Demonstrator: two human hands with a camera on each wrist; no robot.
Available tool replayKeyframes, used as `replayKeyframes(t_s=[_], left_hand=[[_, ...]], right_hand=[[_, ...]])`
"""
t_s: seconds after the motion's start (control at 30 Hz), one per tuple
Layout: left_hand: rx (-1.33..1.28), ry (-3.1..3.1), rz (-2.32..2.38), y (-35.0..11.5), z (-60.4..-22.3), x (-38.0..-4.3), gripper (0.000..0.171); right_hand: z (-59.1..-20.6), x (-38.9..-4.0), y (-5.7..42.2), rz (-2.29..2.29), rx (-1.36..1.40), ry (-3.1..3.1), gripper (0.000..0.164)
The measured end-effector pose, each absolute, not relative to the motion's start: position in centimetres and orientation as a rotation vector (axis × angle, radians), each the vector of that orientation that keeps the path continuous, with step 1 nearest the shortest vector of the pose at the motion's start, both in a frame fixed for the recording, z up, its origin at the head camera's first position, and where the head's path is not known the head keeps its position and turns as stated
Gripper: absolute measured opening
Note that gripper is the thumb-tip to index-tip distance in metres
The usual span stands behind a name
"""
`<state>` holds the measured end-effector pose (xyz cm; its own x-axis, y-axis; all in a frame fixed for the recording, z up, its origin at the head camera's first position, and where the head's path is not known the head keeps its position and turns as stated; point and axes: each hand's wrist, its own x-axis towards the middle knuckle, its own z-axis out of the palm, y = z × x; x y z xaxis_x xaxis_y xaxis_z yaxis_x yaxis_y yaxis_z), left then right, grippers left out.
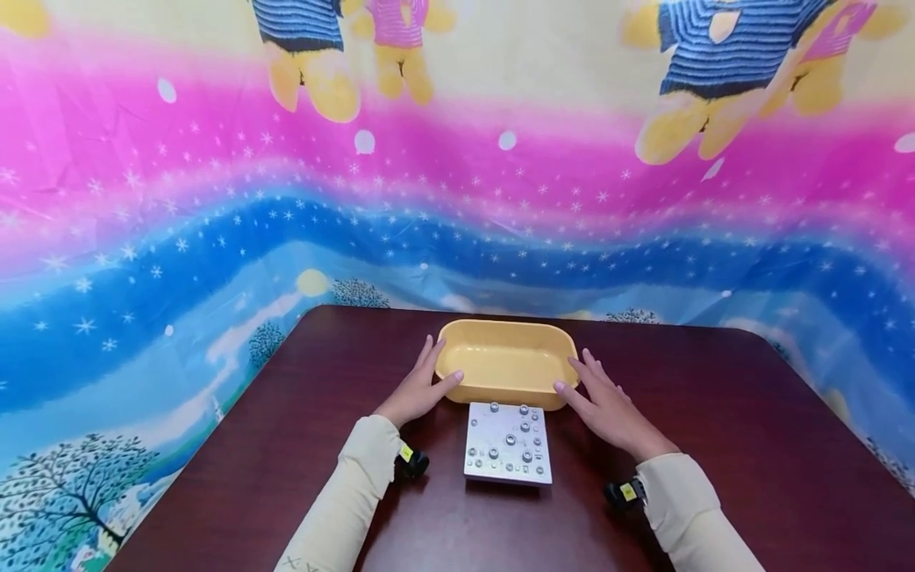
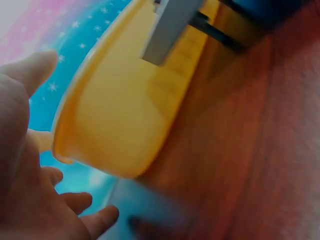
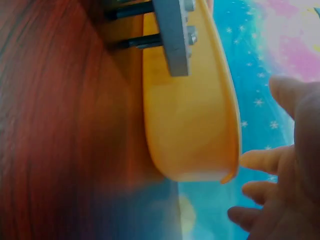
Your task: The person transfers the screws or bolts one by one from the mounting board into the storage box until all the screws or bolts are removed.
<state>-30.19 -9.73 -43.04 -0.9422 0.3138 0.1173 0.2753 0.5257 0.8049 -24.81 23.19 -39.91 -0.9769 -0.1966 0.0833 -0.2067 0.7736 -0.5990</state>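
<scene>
A yellow oval-cornered plastic basin [image 1: 507, 394] stands on the table, with nothing visible inside it. At its left end is my left hand [image 1: 418, 389], fingers spread and relaxed, fingertips right at the rim. My right hand [image 1: 608, 405] mirrors it at the right end, thumb extended toward the front corner. Both wrist views show straight, spread fingers beside the basin's end walls. Just in front of the basin, a silver metal plate [image 1: 493, 469] carries several hex-socket bolts [image 1: 511, 439]; the wrist views show dark bolt shanks [image 3: 145, 42] beneath it, holding it raised above the table.
The dark reddish-brown table [image 1: 286, 445] has rounded far corners. Behind it hangs a printed cloth backdrop [image 1: 457, 183] with bears, snowflakes and trees. A small black camera [image 1: 412, 461] is strapped at the left wrist and another black camera [image 1: 623, 494] at the right.
</scene>
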Motion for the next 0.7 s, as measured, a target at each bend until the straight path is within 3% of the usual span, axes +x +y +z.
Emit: replayKeyframes(t_s=[0.5,0.7], left_hand=[[0.609,2.652,1.582,-9.5,-45.3,-31.1,0.082],[0.569,2.618,1.709,-9.5,-45.7,-31.0,0.067]], right_hand=[[-41.3,-25.6,24.1,0.932,0.395,-2.933,0.067],[-41.1,-25.9,24.2,0.877,0.409,-2.947,0.068]])
